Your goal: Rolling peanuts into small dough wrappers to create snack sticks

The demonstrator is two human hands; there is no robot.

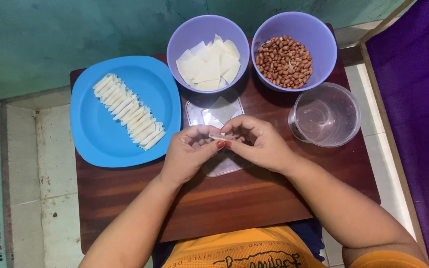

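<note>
White wrapper [220, 136] pinched between both hands' fingers [209, 144].

Single head view, looking steeply down, close over small wooden table [254, 203]; floor visible around edges.

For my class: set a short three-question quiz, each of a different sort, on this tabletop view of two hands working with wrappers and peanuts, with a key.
1. True or false: the round purple plastic bowl of brown peanuts stands on the right of the round purple plastic bowl of flat white wrapper squares.
2. Which holds the row of rolled white wrapper sticks? A) the blue plastic plate B) the clear round plastic container C) the bare brown wooden table
3. Fill in: the left hand and right hand together pinch a small white ____ over the clear flat plastic lid.

Key: 1 true; 2 A; 3 wrapper.
</note>
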